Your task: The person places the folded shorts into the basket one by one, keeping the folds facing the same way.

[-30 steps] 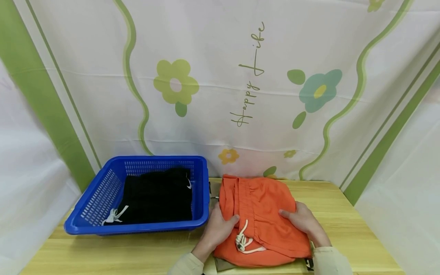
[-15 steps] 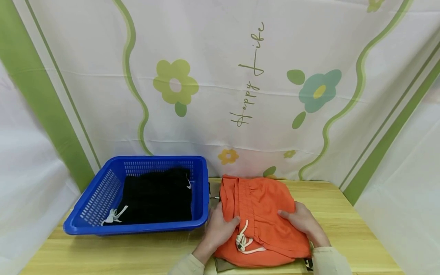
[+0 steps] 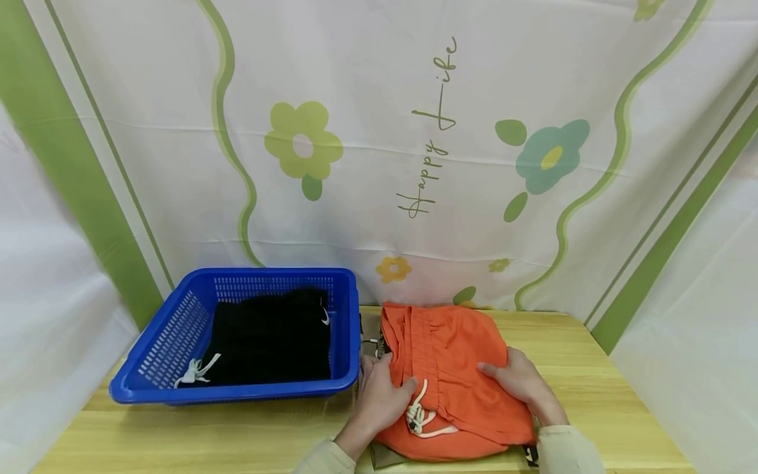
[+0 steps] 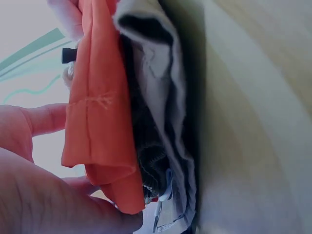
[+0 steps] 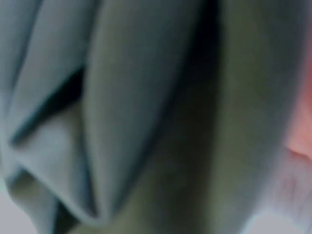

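Folded orange shorts (image 3: 462, 368) with a cream drawstring (image 3: 417, 418) lie on top of a stack on the table. My left hand (image 3: 385, 395) pinches their left edge, thumb on top. In the left wrist view, its fingers (image 4: 105, 214) curl round the orange layers, beside dark cloth (image 4: 146, 156) and a greyish garment (image 4: 170, 112) lower in the stack. At the right edge, my right hand (image 3: 521, 378) holds the shorts with its thumb on top; its other fingers are mostly hidden. Blurred grey-green folds (image 5: 136, 107) fill most of the right wrist view.
Left of the stack stands a blue plastic basket (image 3: 237, 395) holding a folded black garment (image 3: 272, 339) with a white drawstring. Both rest on a wooden table (image 3: 592, 368). A flower-patterned curtain (image 3: 367, 131) hangs behind.
My left hand has shifted slightly right and its fingers have curled round the left edge of the orange shorts, baring dark cloth underneath. My right hand stays nearly still.
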Demonstrator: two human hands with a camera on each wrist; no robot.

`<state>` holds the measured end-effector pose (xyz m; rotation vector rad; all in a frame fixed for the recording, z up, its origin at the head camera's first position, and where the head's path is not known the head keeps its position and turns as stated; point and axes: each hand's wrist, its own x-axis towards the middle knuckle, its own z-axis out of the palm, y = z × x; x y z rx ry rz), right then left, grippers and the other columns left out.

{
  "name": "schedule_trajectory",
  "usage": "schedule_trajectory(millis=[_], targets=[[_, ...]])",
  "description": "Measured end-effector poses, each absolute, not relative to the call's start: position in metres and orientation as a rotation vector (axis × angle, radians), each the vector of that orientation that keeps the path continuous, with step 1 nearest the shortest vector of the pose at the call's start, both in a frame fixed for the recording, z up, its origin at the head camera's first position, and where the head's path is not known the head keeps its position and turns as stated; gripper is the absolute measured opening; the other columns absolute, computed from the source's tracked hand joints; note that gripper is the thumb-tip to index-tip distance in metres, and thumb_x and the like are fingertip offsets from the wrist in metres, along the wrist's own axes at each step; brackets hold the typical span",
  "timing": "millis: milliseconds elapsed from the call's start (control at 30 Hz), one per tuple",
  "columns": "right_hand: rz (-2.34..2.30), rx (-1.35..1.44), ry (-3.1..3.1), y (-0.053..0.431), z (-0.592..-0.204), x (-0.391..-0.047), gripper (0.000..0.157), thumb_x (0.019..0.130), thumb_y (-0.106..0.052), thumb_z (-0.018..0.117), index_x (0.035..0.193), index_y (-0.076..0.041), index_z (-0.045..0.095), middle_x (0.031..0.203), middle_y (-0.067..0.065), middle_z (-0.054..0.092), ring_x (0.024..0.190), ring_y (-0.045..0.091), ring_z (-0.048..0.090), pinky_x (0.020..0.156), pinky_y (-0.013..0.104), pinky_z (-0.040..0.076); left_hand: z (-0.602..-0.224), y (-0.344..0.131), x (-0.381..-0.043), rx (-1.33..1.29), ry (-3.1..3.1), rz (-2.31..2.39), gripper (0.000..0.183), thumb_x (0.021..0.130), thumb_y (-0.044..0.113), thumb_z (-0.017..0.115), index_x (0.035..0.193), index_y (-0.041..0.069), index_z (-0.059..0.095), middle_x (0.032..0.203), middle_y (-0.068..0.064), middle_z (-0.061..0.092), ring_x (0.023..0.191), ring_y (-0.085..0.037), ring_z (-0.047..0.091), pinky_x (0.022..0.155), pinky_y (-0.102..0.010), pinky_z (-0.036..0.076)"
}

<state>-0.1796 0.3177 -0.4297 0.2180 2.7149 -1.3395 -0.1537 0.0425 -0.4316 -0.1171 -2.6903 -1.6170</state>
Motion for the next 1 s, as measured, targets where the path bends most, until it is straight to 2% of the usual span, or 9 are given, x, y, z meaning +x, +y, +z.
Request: schedule_trajectory(millis=[167,300,400,500,667,800,1000], targets=[[-1.332,0.217,2.717,0.3174,-0.4289,-0.1797,0.05,0.096,-0.019,0.072,0.128,0.014,0.052,0.112,0.018,0.066,0.093,0.025,0.064,0.082,0.043,0.055,-0.4322,0.042,-0.1556,-0.085,-2.714,-1.593,0.067,0.085,0.032,0.08,0.133,-0.009,0.058,0.138,-0.035,0.04,0.126,-0.045,0.045,0.099,-0.059,0.043],[-1.328,0.214,2.72,0.3172,-0.4285,-0.1795,0.051,0.095,-0.02,0.072,0.129,0.013,0.052,0.114,0.019,0.066,0.094,0.025,0.065,0.082,0.043,0.055,-0.4351,0.0403,-0.1583,-0.128,-2.722,-1.576,0.053,0.083,0.031,0.08,0.117,-0.008,0.066,0.112,-0.024,0.058,0.103,-0.033,0.058,0.083,-0.049,0.052],[-1.323,0.209,2.726,0.3174,-0.429,-0.1795,0.052,0.095,-0.019,0.072,0.129,0.013,0.052,0.115,0.02,0.066,0.095,0.025,0.065,0.083,0.043,0.055,-0.4367,0.0391,-0.1595,-0.168,-2.718,-1.616,0.048,0.083,0.029,0.08,0.111,-0.007,0.067,0.097,-0.013,0.059,0.089,-0.025,0.058,0.073,-0.043,0.052],[-1.324,0.21,2.728,0.3175,-0.4296,-0.1794,0.051,0.095,-0.019,0.072,0.13,0.013,0.052,0.115,0.02,0.066,0.095,0.025,0.065,0.083,0.042,0.055,-0.4364,0.0383,-0.1592,-0.195,-2.704,-1.687,0.052,0.083,0.03,0.081,0.115,-0.008,0.065,0.099,-0.013,0.06,0.09,-0.025,0.059,0.074,-0.043,0.053],[-1.32,0.197,2.747,0.3171,-0.4291,-0.1791,0.05,0.094,-0.017,0.073,0.129,0.012,0.053,0.114,0.019,0.066,0.095,0.026,0.065,0.083,0.043,0.055,-0.4357,0.0382,-0.1569,-0.311,-2.678,-1.805,0.064,0.086,0.027,0.081,0.129,-0.012,0.054,0.11,-0.018,0.065,0.102,-0.031,0.065,0.082,-0.049,0.056],[-1.319,0.166,2.77,0.3162,-0.4275,-0.1791,0.049,0.094,-0.013,0.073,0.129,0.013,0.053,0.116,0.02,0.066,0.097,0.027,0.064,0.084,0.044,0.054,-0.4344,0.039,-0.1543,-0.364,-2.691,-1.797,0.079,0.087,0.026,0.08,0.142,-0.016,0.042,0.126,-0.028,0.06,0.116,-0.04,0.06,0.092,-0.056,0.052],[-1.322,0.122,2.795,0.3155,-0.427,-0.1791,0.047,0.094,-0.011,0.072,0.131,0.011,0.054,0.118,0.019,0.066,0.099,0.026,0.064,0.085,0.043,0.054,-0.4335,0.0407,-0.1511,-0.394,-2.681,-1.8,0.084,0.086,0.025,0.082,0.147,-0.013,0.038,0.134,-0.03,0.056,0.122,-0.043,0.056,0.095,-0.058,0.05]])
